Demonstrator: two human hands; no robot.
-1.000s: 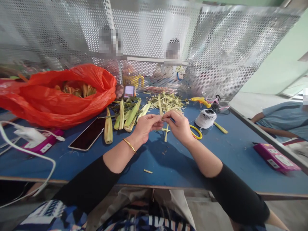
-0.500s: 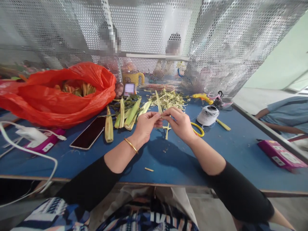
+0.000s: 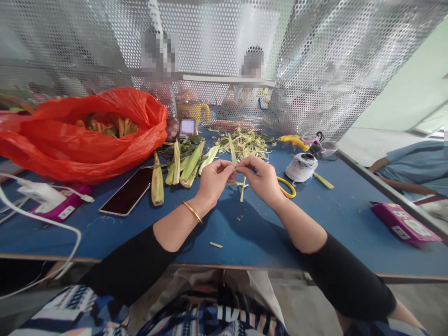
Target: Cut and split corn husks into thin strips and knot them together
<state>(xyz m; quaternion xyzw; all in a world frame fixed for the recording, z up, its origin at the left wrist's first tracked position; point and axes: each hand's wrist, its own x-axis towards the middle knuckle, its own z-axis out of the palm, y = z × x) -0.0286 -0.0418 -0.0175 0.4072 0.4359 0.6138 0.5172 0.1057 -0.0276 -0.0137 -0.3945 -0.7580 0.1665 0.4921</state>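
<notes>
A pale green husk strip [image 3: 232, 148] stands up from between my fingertips. My left hand [image 3: 216, 179] pinches its lower end, thumb and forefinger together. Close against it, my right hand [image 3: 258, 176] is closed in a pinch on the same strip. Small tied husk pieces [image 3: 242, 189] show just below the hands over the blue table [image 3: 259, 247]. Behind the hands lies a heap of shredded husk strips [image 3: 247, 142]. Whole husk pieces [image 3: 192, 163] lie to the left of it, with one thick piece [image 3: 157, 184] nearest the phone.
Left: a red plastic bag [image 3: 140, 154], a phone [image 3: 128, 191], a white charger [image 3: 44, 193] with cable. Right: a white thread spool [image 3: 301, 167], a yellow ring [image 3: 292, 189], a yellow glue gun [image 3: 296, 141], a purple packet [image 3: 402, 224]. A person in blue sits far right.
The fingertips of my right hand have drawn in closer to my left fingertips at the strip. The whole view has shifted slightly.
</notes>
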